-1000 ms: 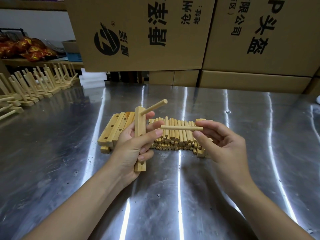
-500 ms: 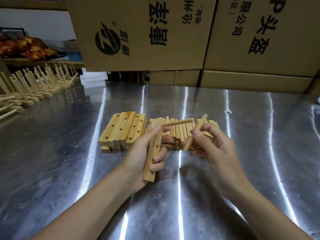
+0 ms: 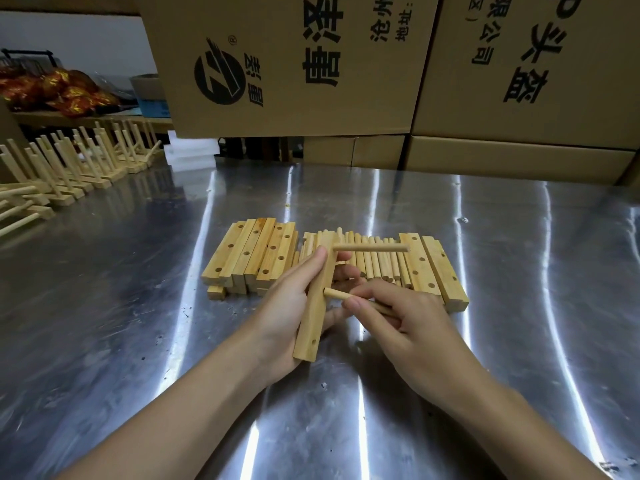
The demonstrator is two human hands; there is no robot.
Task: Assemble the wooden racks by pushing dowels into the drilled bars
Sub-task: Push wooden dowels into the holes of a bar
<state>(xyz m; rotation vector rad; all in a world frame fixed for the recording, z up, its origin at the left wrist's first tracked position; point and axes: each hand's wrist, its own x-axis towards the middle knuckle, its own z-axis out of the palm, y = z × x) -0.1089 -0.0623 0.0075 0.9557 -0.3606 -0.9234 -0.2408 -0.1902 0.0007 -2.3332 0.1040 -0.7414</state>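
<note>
My left hand (image 3: pixel 287 306) grips a drilled wooden bar (image 3: pixel 313 317), held nearly upright above the metal table. One dowel (image 3: pixel 370 248) sticks out of the bar's top hole and points right. My right hand (image 3: pixel 408 323) pinches a second dowel (image 3: pixel 337 295), whose tip meets the bar's middle hole. An empty hole shows near the bar's lower end. Behind my hands lie a stack of drilled bars (image 3: pixel 256 258), a row of loose dowels (image 3: pixel 377 263) and two more bars (image 3: pixel 433 271).
Several finished racks (image 3: pixel 69 164) stand in a row at the far left of the steel table (image 3: pixel 138 306). Large cardboard boxes (image 3: pixel 381 64) wall off the back edge. White blocks (image 3: pixel 188 152) sit under a box at the back.
My left hand has tilted the bar and lowered it a little. My right hand turned its dowel round and brought its tip to the bar's middle hole.
</note>
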